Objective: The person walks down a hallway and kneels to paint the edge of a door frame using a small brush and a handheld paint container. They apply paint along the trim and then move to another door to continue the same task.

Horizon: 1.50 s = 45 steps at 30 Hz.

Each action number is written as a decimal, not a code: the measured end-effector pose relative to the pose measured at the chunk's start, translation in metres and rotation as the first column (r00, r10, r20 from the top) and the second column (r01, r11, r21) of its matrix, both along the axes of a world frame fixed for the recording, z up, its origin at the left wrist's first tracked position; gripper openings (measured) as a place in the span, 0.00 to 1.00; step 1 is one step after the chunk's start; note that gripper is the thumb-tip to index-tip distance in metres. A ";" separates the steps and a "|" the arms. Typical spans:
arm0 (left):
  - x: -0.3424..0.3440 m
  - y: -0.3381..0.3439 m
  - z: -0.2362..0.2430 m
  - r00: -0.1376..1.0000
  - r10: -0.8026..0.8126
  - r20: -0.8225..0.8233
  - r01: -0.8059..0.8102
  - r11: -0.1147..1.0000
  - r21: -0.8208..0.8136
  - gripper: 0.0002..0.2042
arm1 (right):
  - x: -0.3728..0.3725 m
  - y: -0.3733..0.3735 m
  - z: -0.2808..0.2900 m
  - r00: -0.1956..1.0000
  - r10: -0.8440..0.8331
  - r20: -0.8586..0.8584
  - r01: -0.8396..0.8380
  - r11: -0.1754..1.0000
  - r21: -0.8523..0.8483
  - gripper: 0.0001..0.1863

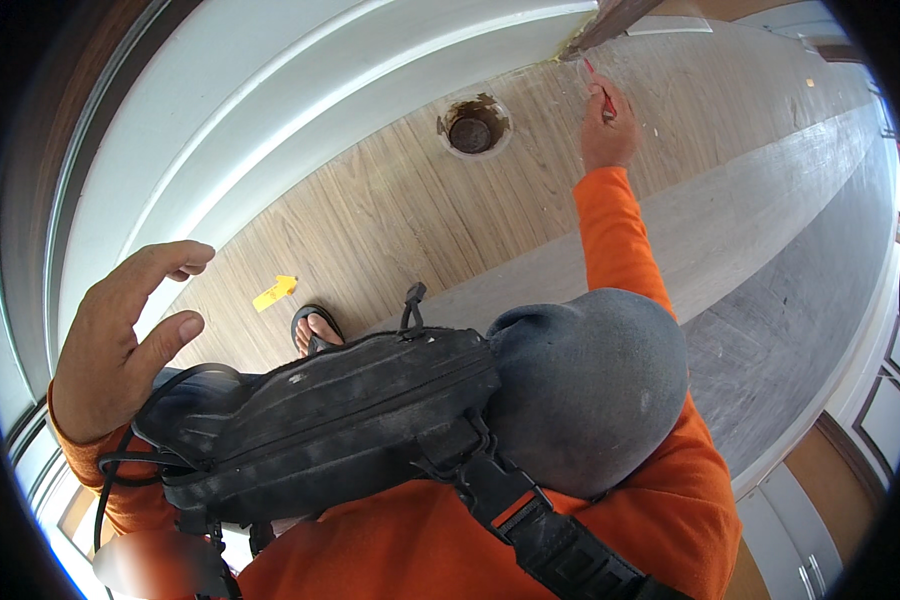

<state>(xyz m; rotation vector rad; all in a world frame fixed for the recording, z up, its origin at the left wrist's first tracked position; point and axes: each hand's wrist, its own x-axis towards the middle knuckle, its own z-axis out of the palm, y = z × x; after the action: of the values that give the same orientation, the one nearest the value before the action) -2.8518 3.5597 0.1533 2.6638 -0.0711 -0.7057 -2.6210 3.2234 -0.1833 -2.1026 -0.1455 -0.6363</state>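
At the far right of centre, my right hand (pixel 610 130) is closed round a slim red tool (pixel 600 88) whose exact kind I cannot make out. Its tip points at the floor close to the foot of a dark wooden post (pixel 605 28). Yellowish residue (pixel 568 50) shows along the bottom of that post. My left hand (pixel 120 335) is raised at the left near the white panel, holding nothing, its thumb apart from the curled fingers.
A round hole (pixel 472 130) with a ragged rim opens in the wood-look floor (pixel 390 215). A white ridged panel (pixel 260 100) runs along the left. A yellow arrow-shaped sticker (pixel 275 291) lies near my sandalled foot (pixel 317 328). My black bag (pixel 320 410) hangs across my front.
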 end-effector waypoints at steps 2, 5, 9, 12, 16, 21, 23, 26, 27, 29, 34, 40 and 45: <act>0.001 0.000 0.000 1.000 0.000 -0.001 0.000 1.000 -0.004 0.21 | -0.001 -0.002 -0.003 1.000 0.006 -0.016 -0.006 0.999 -0.037 0.10; 0.002 -0.001 0.002 1.000 -0.002 -0.005 0.002 1.000 0.004 0.21 | -0.002 -0.001 0.000 0.999 0.004 -0.044 -0.008 0.996 -0.084 0.10; 0.002 -0.003 0.002 1.000 0.000 -0.011 0.000 1.000 0.013 0.21 | -0.004 0.003 0.008 0.999 -0.017 0.042 0.018 1.000 -0.010 0.10; 0.001 -0.002 0.002 1.000 0.018 -0.015 -0.018 1.000 0.010 0.21 | -0.011 0.003 0.025 0.998 0.013 -0.067 -0.016 0.999 -0.032 0.09; -0.001 0.001 0.000 1.000 0.022 -0.006 -0.022 1.000 0.000 0.22 | -0.007 0.002 0.024 0.999 0.011 -0.044 -0.010 1.000 0.025 0.09; 0.001 0.001 -0.001 0.999 0.038 -0.009 -0.038 0.999 -0.004 0.22 | -0.005 0.000 0.032 1.000 0.014 -0.024 -0.012 0.998 0.056 0.09; 0.002 0.000 -0.001 0.999 0.041 -0.006 -0.041 0.999 -0.007 0.22 | -0.004 0.000 0.032 0.999 0.010 0.036 -0.013 0.996 0.088 0.09; 0.002 -0.001 -0.001 0.999 0.042 -0.002 -0.043 0.999 -0.007 0.22 | -0.004 0.001 0.039 0.996 0.009 0.089 -0.019 0.994 0.111 0.09; 0.001 0.000 -0.002 0.999 0.043 -0.001 -0.043 0.999 -0.007 0.22 | -0.004 0.000 0.043 0.995 0.009 0.102 -0.021 0.993 0.113 0.08; 0.002 0.000 -0.003 1.000 0.029 0.007 -0.029 1.000 -0.005 0.21 | -0.002 -0.005 0.044 0.994 0.020 0.105 -0.036 0.988 0.153 0.08; 0.001 0.002 -0.003 0.999 0.017 0.027 -0.017 1.000 0.015 0.20 | -0.022 0.005 0.065 0.998 0.036 0.048 -0.052 0.924 0.378 0.08; 0.004 0.006 -0.005 1.000 0.016 0.004 -0.016 0.999 -0.030 0.20 | -0.057 -0.010 0.091 0.923 0.336 -0.186 -0.258 0.901 0.349 0.05; -0.005 0.010 -0.009 1.000 0.027 0.016 -0.027 1.000 0.011 0.20 | -0.065 0.019 0.099 0.790 0.510 -0.342 -0.512 0.854 0.090 0.05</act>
<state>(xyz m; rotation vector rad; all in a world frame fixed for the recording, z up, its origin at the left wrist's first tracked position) -2.8568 3.5693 0.1446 2.6760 -0.0356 -0.6787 -2.6862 3.2422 -0.0847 -2.0207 -0.4955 0.0763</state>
